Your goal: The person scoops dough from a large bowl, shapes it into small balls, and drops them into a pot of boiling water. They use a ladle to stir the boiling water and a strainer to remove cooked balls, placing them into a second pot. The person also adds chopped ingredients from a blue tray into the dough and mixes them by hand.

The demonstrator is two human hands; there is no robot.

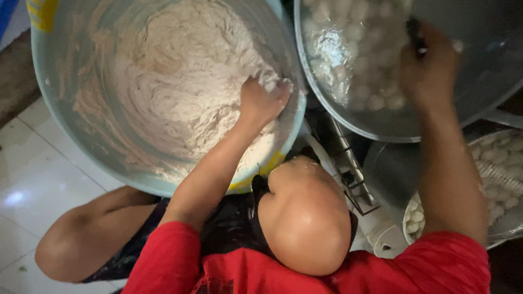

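pressing into pale, stiff paste [180, 81] inside the round light-blue plastic basin [54, 98], the left hand [261, 100] is curled, fingers sunk. right hand [427, 68] is closed on a dark handle [417, 35], probably a spoon, over the metal pot [490, 71] of white balls [354, 60].

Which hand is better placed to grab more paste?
Left, likely: the left hand rests in pale paste in the tub, while the right hand grips a dark handle over the metal pot.
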